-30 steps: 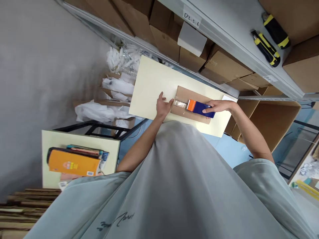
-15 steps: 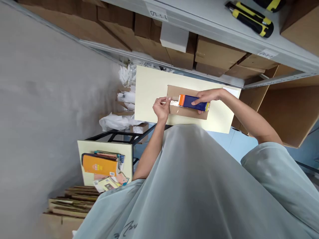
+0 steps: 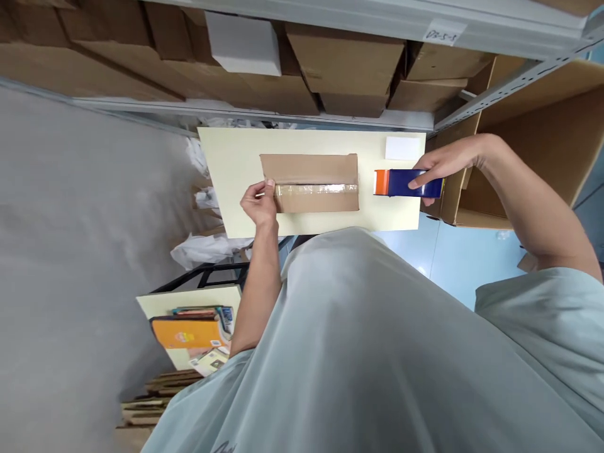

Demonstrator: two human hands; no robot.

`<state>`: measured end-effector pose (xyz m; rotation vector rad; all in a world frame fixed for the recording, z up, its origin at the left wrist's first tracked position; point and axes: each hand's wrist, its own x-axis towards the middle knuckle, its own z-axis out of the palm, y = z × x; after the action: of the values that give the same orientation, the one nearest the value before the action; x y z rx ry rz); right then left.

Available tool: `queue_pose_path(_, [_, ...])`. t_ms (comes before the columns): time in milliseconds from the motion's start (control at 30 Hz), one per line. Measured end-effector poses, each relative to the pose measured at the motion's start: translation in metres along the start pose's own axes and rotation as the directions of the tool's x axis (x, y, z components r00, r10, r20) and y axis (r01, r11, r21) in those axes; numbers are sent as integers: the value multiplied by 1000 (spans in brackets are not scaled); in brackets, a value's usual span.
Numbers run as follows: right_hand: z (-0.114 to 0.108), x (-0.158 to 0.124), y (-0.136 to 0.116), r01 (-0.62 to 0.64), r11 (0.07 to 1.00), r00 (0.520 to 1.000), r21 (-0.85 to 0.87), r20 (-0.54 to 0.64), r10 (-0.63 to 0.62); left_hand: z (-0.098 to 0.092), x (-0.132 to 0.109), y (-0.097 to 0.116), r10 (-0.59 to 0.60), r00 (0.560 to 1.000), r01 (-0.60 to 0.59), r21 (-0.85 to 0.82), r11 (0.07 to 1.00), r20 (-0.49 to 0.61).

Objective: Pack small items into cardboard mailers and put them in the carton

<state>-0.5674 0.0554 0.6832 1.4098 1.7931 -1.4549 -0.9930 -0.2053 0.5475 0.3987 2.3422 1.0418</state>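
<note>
A flat brown cardboard box [image 3: 316, 170] lies on a pale cream table, with a shiny strip of clear tape [image 3: 317, 189] along its middle seam. At the box's left end, my left hand [image 3: 260, 201] is closed, its thumb and fingers pinching the edge by the start of the tape. My right hand [image 3: 446, 162] grips a blue tape dispenser [image 3: 399, 182] with an orange and white end, held past the box's right side over the table's right edge. Whether tape spans the gap between box and dispenser cannot be made out.
A white label or small box [image 3: 402, 148] rests on the table's [image 3: 236, 170] back right. Beyond stands a metal shelf [image 3: 330, 16] packed with cartons. A large open carton [image 3: 533, 151] is at the right. Books [image 3: 186, 333] lie on a low stand at the left.
My right hand has drawn the tape dispenser rightward off the box, and tape now covers the seam to its right end. My left hand stays at the box's left end. The camera view has shifted.
</note>
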Motion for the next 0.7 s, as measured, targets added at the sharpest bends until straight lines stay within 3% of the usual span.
queue_pose_path(100, [-2, 1, 22, 73, 996, 990, -59, 127, -65, 0, -1, 2, 17, 1000, -17, -21, 1000, 1])
queue_pose_path(167, [9, 13, 25, 120, 991, 987, -55, 112, -113, 0, -2, 2, 15, 1000, -15, -27, 1000, 3])
queue_pose_path(333, [45, 46, 16, 160, 987, 980, -10, 118, -158, -1, -1, 0, 29, 1000, -29, 20, 999, 0])
queue_pose_path(433, [64, 49, 4, 230, 971, 959, -68, 183, -215, -3, 0, -1, 31, 999, -32, 22, 999, 13])
queue_pose_path(500, [78, 44, -10, 206, 958, 957, -201, 244, -154, -4, 2, -1, 24, 1000, -24, 21, 999, 13])
queue_pose_path(567, [95, 35, -29, 114, 920, 963, -374, 269, -9, -4, 3, -2, 24, 1000, -24, 11, 1000, 7])
queue_pose_path(700, [132, 20, -62, -78, 812, 972, -578, 136, 191, -4, 6, -5, 49, 999, -49, -10, 999, 20])
